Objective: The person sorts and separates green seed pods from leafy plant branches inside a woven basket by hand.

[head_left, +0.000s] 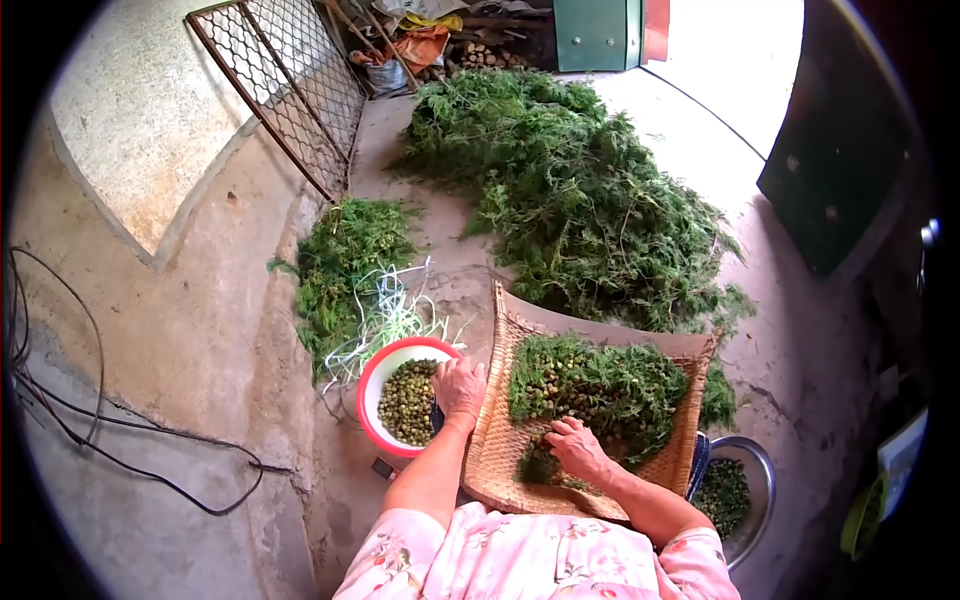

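My left hand (460,388) is over the right edge of a red-rimmed white basin (366,412), its fingers curled downward. Round green-brown berries (405,405) lie in the basin. Whatever those fingers hold, if anything, is hidden. A woven bamboo winnowing basket (486,455) rests in front of my body, with feathery green sprigs (640,385) and more round berries (565,380) in it. Among the sprigs at the near side, my right hand (580,448) has its fingers bent and drawn together; what is between them cannot be made out.
A large heap of green branches (590,190) covers the floor ahead. Left of it lie a smaller pile (350,250) and pale plastic strips (395,315). A metal basin (768,490) with green bits stands right. A mesh frame (290,90) leans on the wall; black cables (150,430) hang left.
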`<state>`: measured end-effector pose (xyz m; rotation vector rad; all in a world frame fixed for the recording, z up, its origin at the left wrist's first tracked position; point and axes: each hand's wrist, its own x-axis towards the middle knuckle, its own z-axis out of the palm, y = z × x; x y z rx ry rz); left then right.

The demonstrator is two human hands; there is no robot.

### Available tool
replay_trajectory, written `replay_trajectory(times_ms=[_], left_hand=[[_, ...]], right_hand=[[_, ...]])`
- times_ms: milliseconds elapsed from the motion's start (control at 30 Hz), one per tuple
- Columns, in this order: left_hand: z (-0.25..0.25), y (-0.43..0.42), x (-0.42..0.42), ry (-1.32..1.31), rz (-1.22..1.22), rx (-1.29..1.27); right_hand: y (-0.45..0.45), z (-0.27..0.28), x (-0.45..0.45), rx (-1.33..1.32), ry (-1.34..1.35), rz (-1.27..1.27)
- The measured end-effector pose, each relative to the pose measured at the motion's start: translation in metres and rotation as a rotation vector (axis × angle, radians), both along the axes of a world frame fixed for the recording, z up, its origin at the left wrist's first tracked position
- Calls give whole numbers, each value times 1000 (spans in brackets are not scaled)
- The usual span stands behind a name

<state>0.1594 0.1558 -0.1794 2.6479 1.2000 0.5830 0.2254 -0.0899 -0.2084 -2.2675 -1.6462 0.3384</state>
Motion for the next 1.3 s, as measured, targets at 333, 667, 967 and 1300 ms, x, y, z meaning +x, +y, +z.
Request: replay_trajectory(times_ms=[333, 667, 967, 1300], left_hand=[[2, 2, 3, 54, 39, 27], [0, 2, 7, -29, 17, 17], [6, 1, 6, 28, 26, -23], [13, -1, 8, 64, 52, -57]], right_hand=[[10, 1, -1, 23, 7, -40], [16, 13, -4, 254, 10, -236], [8, -11, 14, 83, -166, -161], [6, -6, 14, 39, -55, -143]])
